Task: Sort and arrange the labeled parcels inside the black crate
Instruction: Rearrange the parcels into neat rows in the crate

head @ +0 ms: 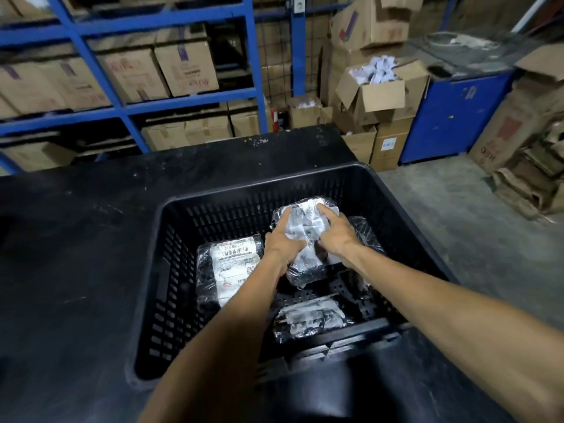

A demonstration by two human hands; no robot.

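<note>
Inside the black crate, toward its far wall, left hand and right hand each grip the central parcel; glossy wrap may slip, likely dropping it onto the labeled parcel against the crate's left wall.

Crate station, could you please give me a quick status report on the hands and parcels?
Left hand and right hand both on the middle parcel in the black crate. Labeled parcel lies left, another near. Nothing blocking.

"316 BAL 17" above a barcode on left parcel's label, other labels blurred
</note>
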